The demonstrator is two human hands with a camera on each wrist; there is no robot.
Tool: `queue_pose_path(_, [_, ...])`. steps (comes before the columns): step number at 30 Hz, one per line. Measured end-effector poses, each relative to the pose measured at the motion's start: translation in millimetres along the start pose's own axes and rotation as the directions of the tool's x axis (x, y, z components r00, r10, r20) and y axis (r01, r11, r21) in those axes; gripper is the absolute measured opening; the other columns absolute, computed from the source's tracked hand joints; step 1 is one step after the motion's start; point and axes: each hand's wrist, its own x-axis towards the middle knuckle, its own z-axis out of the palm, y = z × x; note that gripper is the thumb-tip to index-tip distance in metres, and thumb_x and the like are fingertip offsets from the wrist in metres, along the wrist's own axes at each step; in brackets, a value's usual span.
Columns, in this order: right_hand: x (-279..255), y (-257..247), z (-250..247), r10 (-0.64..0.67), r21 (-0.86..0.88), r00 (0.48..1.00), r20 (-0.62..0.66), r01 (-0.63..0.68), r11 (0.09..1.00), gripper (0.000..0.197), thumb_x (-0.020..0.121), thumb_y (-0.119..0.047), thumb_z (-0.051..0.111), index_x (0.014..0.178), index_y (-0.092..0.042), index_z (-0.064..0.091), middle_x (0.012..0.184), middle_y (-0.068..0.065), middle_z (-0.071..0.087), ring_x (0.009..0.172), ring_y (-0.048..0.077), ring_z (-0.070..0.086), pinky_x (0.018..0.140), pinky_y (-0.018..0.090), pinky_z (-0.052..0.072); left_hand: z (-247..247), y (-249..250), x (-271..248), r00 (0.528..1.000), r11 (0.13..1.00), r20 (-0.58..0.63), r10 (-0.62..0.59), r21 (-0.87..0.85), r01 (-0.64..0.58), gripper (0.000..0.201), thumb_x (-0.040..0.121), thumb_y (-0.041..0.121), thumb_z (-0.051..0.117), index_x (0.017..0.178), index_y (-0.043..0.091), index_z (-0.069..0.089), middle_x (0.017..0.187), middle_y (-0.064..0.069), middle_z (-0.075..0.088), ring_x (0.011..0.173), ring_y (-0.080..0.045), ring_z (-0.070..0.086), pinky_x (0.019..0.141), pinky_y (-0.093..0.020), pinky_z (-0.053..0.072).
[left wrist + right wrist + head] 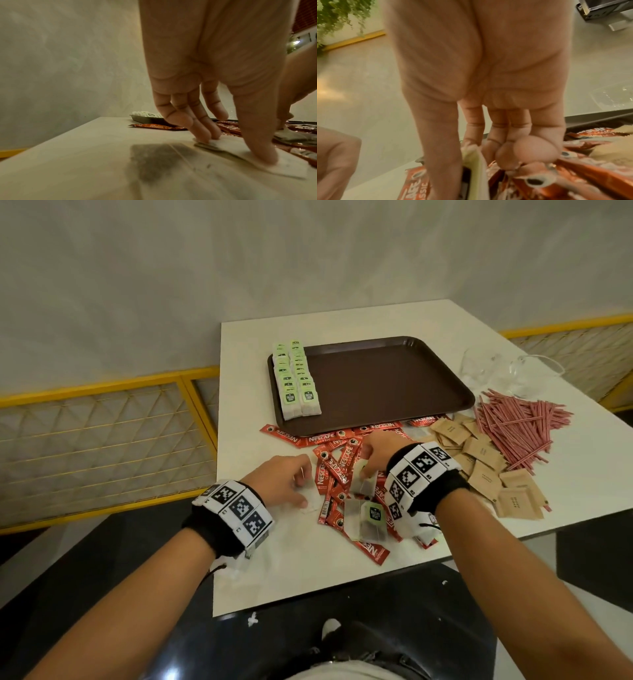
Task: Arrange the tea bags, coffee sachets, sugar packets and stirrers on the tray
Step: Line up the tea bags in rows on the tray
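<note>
Taking the tray (376, 392) as the marker, two neat rows of tea bags (297, 378) already lie along its left edge, and the rest of it is bare. Nearer the person than the tray's left corner, the left hand (286, 481) presses fingertips (204, 136) and thumb down on a loose tea bag (310, 501) lying flat on the white table (582, 460), the fingers fairly straight, not yet closed round it. Just right of that, in front of the tray's near edge, the right hand (376, 455) pinches another tea bag (364, 479) above the heap of red coffee sachets (337, 465); one more tagged bag (368, 520) lies on the heap. Right of the tray's near corner sit the brown sugar packets (486, 467) and pink stirrers (520, 422). To do this step well, I judge each bag should be lifted by its paper edge, tag kept uppermost, and laid overlapping the last in the rows, without dragging sachets along
</note>
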Motion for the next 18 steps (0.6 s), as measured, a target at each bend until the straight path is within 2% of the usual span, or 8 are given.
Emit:
queue_pose_path(2, [-0.3,2.8,-3.1,-0.017,0.035,1.000,-0.010,0.017,0.999,0.027,0.080,-0.017,0.072,0.103,-0.010,0.059,0.078,-0.006,0.050,0.087,0.016,0.051,0.055,0.017,0.034,-1.4,0.7,-0.6,0.999,0.999,-0.008,0.036,-0.017,-0.036,0.034,0.074,0.021,0.077,0.094,0.021,0.049,0.094,0.002,0.058,0.084,-0.015,0.055,0.076,-0.027,0.045])
queue_pose_path(4, [1.9,5.1,-5.8,-0.033,0.088,0.999,-0.030,0.035,0.995,0.022,0.082,-0.019,0.070,0.099,-0.013,0.057,0.080,-0.005,0.052,0.086,0.015,0.052,0.058,0.019,0.038,-1.2,0.8,-0.5,0.998,0.997,0.008,0.070,0.014,-0.070,0.035,0.074,0.029,0.077,0.097,0.020,0.053,0.096,0.003,0.055,0.088,-0.014,0.053,0.080,-0.027,0.045])
queue_pose_path(7, [5.3,4.3,-11.3,-0.059,0.168,0.997,-0.050,0.067,0.984,0.022,0.083,-0.019,0.069,0.101,-0.012,0.058,0.085,-0.003,0.054,0.076,0.012,0.054,0.067,0.024,0.047,0.8,2.3,3.2,0.995,0.988,0.088,0.045,0.146,-0.057,0.041,0.074,0.040,0.075,0.104,0.017,0.059,0.098,0.004,0.046,0.092,-0.011,0.044,0.080,-0.023,0.039])
queue_pose_path(10, [8.4,0.5,-14.5,-0.087,0.211,0.995,-0.057,0.097,0.973,0.020,0.083,-0.019,0.069,0.097,-0.015,0.055,0.081,-0.005,0.052,0.065,0.007,0.050,0.055,0.019,0.044,0.3,7.8,8.3,0.993,0.971,0.109,0.038,0.231,-0.063,0.040,0.077,0.041,0.071,0.106,0.016,0.060,0.097,0.005,0.044,0.091,-0.011,0.042,0.077,-0.021,0.035])
queue_pose_path(12, [11.1,-0.6,-15.5,-0.094,0.213,0.994,-0.054,0.103,0.972,0.020,0.083,-0.020,0.069,0.096,-0.017,0.054,0.080,-0.006,0.052,0.064,0.007,0.049,0.052,0.018,0.041,-1.6,10.7,10.1,0.993,0.962,0.104,0.050,0.263,-0.076,0.035,0.080,0.037,0.068,0.106,0.015,0.062,0.099,0.003,0.049,0.092,-0.012,0.046,0.076,-0.021,0.036])
queue_pose_path(15, [13.6,0.2,-20.4,-0.096,0.213,0.995,-0.038,0.102,0.972,0.022,0.084,-0.019,0.068,0.101,-0.018,0.054,0.082,-0.008,0.050,0.067,0.007,0.052,0.056,0.019,0.045,-9.7,11.2,10.8,0.998,0.979,0.063,0.024,0.198,-0.036,0.029,0.085,0.031,0.063,0.107,0.012,0.066,0.102,0.000,0.061,0.088,-0.011,0.053,0.076,-0.021,0.043])
queue_pose_path(18, [15.0,3.5,-30.8,-0.123,0.145,0.992,-0.007,0.123,0.982,0.024,0.085,-0.016,0.067,0.106,-0.018,0.056,0.096,-0.004,0.054,0.066,0.007,0.053,0.060,0.021,0.048,-22.4,9.3,13.0,1.000,0.998,0.014,0.010,0.069,-0.011,0.022,0.089,0.026,0.058,0.100,0.010,0.069,0.091,0.002,0.062,0.080,-0.008,0.055,0.067,-0.015,0.042])
